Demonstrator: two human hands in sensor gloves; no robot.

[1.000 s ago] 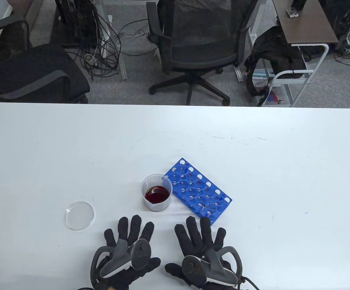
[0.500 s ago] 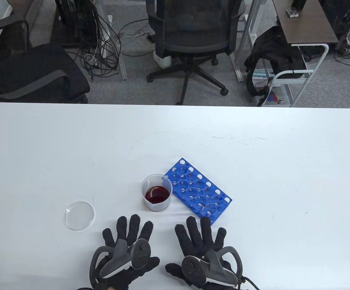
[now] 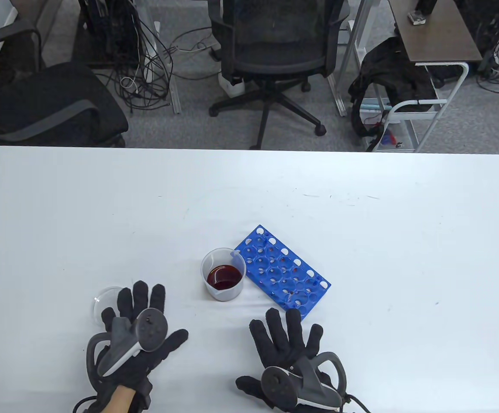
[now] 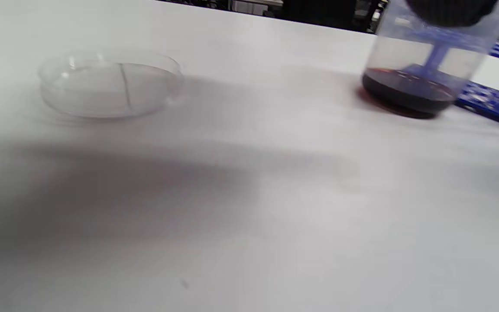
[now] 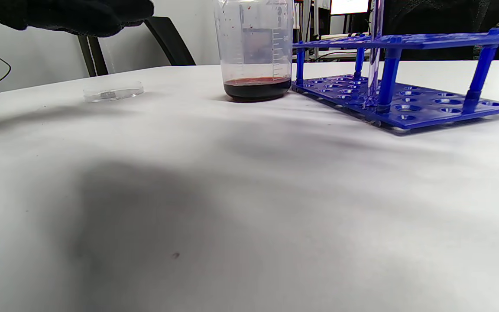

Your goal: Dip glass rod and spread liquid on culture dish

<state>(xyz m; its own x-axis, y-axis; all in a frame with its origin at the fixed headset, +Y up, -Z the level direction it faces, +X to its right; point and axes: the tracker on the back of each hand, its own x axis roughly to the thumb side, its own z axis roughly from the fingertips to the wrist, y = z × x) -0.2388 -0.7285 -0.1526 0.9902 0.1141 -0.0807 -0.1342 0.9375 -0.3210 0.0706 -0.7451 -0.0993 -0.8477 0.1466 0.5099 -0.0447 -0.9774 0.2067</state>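
The left hand (image 3: 135,331) hangs flat and open over the near edge of the culture dish (image 3: 103,297), holding nothing, likely ready to steady it. The right hand (image 3: 290,357) lies flat and empty on the table (image 3: 404,241), at 6 o'clock from the blue rack (image 3: 281,273), where the glass rod (image 5: 377,52) stands within reach.

On the white table (image 3: 404,241), 1 clear culture dish (image 4: 110,84), 1 beaker (image 3: 223,274) holding dark red liquid, and 1 blue test-tube rack (image 3: 282,272) are counted. 1 glass rod (image 5: 375,52) is seen standing upright in the rack in the right wrist view. 2 gloved hands are shown, the left hand (image 3: 134,340) and the right hand (image 3: 288,357), and 1 tracker is strapped to the back of each, 2 in total. Behind the table, 2 office chairs are visible.
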